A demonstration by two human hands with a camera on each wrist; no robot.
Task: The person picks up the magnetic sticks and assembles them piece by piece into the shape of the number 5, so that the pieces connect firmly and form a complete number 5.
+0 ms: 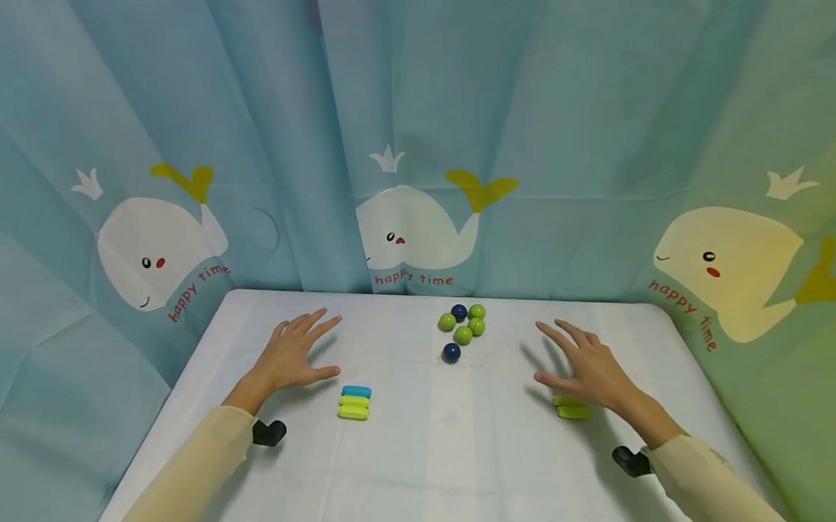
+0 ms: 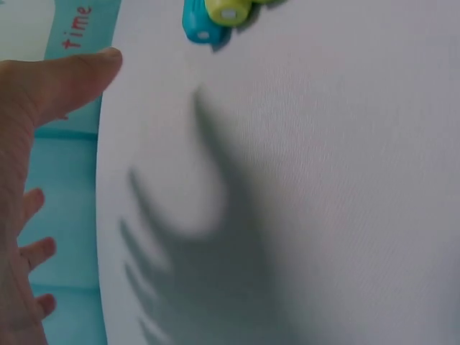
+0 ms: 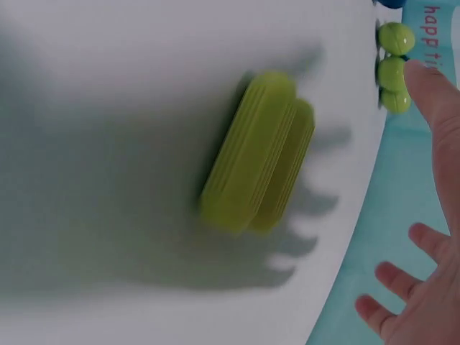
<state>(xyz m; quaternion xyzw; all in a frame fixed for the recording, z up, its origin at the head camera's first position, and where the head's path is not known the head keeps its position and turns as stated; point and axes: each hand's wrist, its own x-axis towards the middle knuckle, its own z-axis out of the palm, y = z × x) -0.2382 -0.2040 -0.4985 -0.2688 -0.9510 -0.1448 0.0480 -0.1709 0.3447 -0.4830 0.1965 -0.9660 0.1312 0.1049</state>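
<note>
My left hand point(image 1: 290, 359) hovers above the left side of the table, fingers spread and holding nothing. Just to its lower right lie one blue bar point(image 1: 356, 391) and two yellow-green bars point(image 1: 353, 414), side by side. Over the right side my right hand point(image 1: 591, 370) is also spread, with nothing in it. Below it are two ridged yellow-green bars point(image 3: 248, 154) lying against each other, partly covered by the hand in the head view. Between the hands, towards the back, sit several green balls point(image 1: 464, 335) and two dark blue balls point(image 1: 452, 353).
A white cloth point(image 1: 398, 477) covers the table. Behind it hangs a blue-green curtain point(image 1: 566, 133) printed with whales, close along the table's back edge and sides. Small black pieces point(image 1: 631, 462) show by both wrists.
</note>
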